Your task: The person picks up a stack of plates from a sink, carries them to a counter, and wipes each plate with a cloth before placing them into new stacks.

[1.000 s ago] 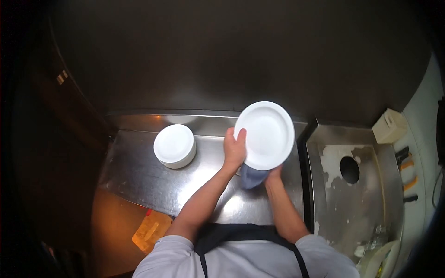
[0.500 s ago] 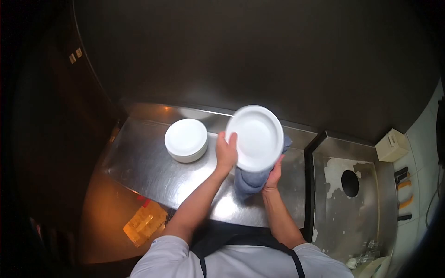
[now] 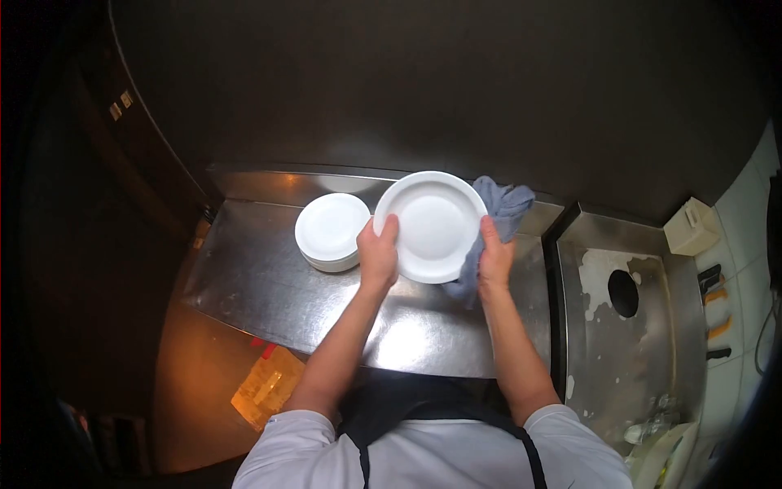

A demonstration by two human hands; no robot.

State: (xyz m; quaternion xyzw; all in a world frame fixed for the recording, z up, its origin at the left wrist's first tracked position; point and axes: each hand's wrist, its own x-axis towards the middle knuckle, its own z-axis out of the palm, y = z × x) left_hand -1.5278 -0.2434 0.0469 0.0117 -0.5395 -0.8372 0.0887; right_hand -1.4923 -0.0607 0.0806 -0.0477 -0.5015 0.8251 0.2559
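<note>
Both my hands grip a white plate (image 3: 432, 230) above the steel counter, its hollow side facing me. My left hand (image 3: 379, 254) is closed on the left rim, thumb on top. On the right rim my right hand (image 3: 494, 257) is closed too, thumb over the edge. A blue-grey cloth (image 3: 507, 210) is bunched between my right hand and the plate, hanging below and beyond it. Just left of my left hand stands a stack of white plates (image 3: 332, 228) on the counter.
The steel counter (image 3: 244, 261) runs beneath my hands. To the right, past a raised divider, is a wet steel basin (image 3: 603, 359) with a dark round hole (image 3: 623, 293). Several knives (image 3: 717, 314) hang on the tiled wall near a beige box (image 3: 692, 226). A yellow-orange object (image 3: 267, 389) lies below left.
The held plate has moved left, closer to the stack. My right hand has come up to its right rim, and the cloth now spreads out at the upper right.
</note>
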